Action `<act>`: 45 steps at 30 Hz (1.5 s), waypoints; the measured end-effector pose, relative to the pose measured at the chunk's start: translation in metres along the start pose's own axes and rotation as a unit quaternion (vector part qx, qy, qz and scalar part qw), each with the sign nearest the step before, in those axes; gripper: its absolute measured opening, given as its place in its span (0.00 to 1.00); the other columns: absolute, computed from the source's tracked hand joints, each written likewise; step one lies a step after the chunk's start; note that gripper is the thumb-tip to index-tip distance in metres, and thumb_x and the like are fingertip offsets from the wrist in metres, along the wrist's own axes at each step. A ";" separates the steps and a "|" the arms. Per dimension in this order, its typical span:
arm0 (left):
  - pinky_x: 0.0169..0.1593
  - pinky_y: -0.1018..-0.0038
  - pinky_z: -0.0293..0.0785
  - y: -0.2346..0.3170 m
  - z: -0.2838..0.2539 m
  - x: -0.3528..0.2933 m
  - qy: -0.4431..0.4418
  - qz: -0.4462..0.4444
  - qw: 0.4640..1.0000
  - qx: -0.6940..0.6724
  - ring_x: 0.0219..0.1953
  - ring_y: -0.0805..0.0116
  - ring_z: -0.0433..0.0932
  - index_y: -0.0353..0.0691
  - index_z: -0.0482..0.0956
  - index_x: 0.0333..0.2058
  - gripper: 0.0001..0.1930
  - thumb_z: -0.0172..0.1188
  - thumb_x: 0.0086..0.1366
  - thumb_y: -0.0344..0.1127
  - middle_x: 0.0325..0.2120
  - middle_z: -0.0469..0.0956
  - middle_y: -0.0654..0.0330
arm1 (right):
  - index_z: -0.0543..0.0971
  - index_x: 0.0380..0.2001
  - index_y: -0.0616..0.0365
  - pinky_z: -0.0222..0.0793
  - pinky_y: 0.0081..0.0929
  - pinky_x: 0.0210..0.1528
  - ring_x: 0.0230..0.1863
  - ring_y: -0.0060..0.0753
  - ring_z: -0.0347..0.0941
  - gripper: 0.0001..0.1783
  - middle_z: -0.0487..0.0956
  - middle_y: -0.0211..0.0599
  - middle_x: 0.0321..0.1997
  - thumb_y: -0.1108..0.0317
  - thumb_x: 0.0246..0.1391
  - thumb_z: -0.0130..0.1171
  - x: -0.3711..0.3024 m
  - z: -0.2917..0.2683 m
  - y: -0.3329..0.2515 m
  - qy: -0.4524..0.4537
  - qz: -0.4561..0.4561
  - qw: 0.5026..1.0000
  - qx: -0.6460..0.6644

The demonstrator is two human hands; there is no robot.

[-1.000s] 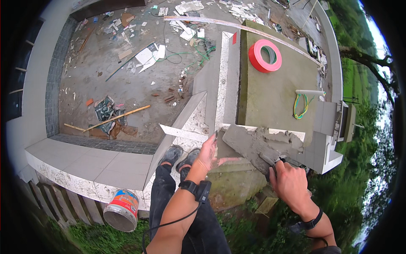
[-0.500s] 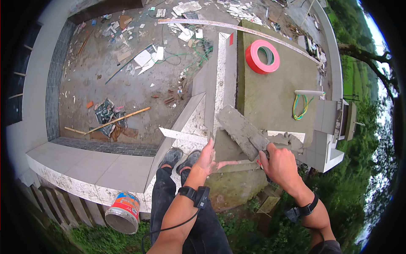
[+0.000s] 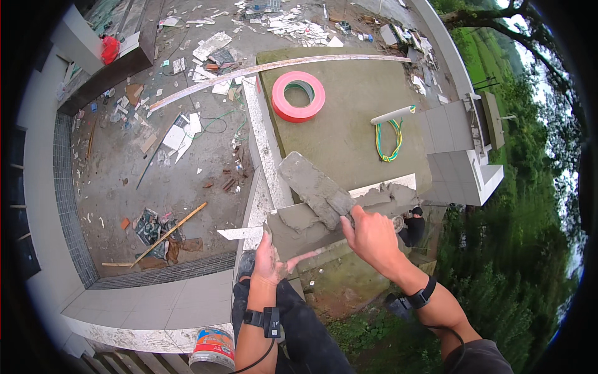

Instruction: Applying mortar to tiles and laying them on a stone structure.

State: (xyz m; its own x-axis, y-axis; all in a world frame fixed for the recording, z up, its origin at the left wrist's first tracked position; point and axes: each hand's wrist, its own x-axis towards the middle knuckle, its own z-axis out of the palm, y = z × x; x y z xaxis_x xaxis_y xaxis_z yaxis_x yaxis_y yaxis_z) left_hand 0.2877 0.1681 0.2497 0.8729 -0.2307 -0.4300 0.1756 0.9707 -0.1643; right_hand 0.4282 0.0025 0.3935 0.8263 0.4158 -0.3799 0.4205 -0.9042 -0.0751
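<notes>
Right hand (image 3: 375, 241): fingers are grasping a trowel (image 3: 316, 189) over a mortar-covered slab (image 3: 298, 218). Left hand (image 3: 269, 263): thumb is lying along the slab's edge; finger grip unclear.

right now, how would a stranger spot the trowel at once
Find the big olive-brown slab right of the debris-strewn floor. At its near edge, the right hand holds the trowel. Its flat, straight-edged blade sets it apart from the ragged grey mortar nearby.
</notes>
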 end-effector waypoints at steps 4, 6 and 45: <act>0.69 0.23 0.54 0.017 0.016 0.003 0.015 0.001 0.999 0.049 0.73 0.31 0.58 0.37 0.54 0.74 0.41 0.32 0.79 0.66 0.72 0.59 0.42 | 0.77 0.29 0.65 0.72 0.55 0.31 0.26 0.68 0.76 0.20 0.78 0.59 0.20 0.56 0.63 0.63 -0.029 -0.021 0.015 -0.008 0.039 0.993 0.115; 0.68 0.23 0.56 0.020 0.023 0.004 0.009 -0.003 0.999 0.040 0.72 0.31 0.59 0.36 0.55 0.73 0.41 0.33 0.79 0.66 0.72 0.59 0.41 | 0.78 0.29 0.65 0.72 0.55 0.31 0.27 0.69 0.76 0.20 0.77 0.59 0.20 0.56 0.62 0.63 -0.041 -0.040 0.027 -0.018 0.040 0.988 0.148; 0.62 0.21 0.61 0.013 0.090 0.004 0.069 0.038 0.970 0.230 0.72 0.34 0.61 0.43 0.57 0.74 0.40 0.41 0.76 0.67 0.72 0.61 0.47 | 0.80 0.33 0.66 0.79 0.57 0.38 0.32 0.65 0.83 0.18 0.83 0.58 0.26 0.58 0.64 0.58 -0.072 -0.067 0.139 -0.010 0.123 0.989 0.079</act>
State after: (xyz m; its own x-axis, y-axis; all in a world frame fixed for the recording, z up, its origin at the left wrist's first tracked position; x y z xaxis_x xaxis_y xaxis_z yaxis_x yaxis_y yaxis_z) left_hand 0.3341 0.1858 0.3258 0.8280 -0.1331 -0.5448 0.3253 0.9053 0.2733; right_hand 0.4525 -0.1467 0.4716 0.8883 0.1810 -0.4221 0.1432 -0.9824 -0.1200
